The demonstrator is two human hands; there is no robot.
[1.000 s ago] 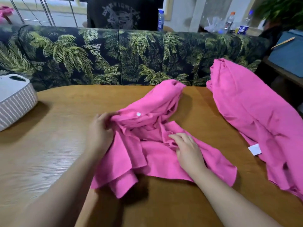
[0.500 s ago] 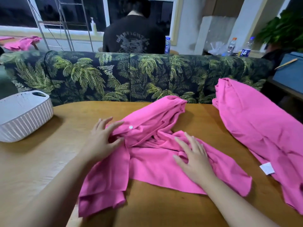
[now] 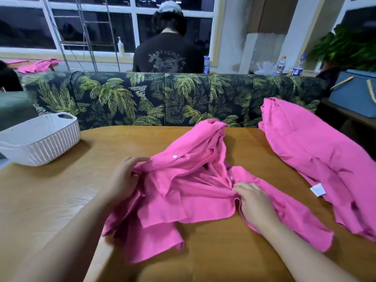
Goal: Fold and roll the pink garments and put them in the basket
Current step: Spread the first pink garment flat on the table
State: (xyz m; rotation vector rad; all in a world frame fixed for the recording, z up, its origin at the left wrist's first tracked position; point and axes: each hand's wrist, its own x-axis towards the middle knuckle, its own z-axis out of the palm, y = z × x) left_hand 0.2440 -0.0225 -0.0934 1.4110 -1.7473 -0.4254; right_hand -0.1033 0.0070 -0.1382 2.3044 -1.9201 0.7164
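The 2 pink garments, near one (image 3: 195, 192) and far one (image 3: 317, 159), are soft matt cloth. The worktop (image 3: 61, 196) is smooth wood with slight gloss. The basket (image 3: 40, 143) looks white ribbed plastic.

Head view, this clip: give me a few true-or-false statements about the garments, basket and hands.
1. The white ribbed plastic basket holds a rolled garment. False: no garment shows in it.
2. Both hands touch the crumpled pink buttoned garment. True: left hand, right hand.
3. The second pink garment lies at the table's left. False: right.
4. A white label shows on the second garment. True.
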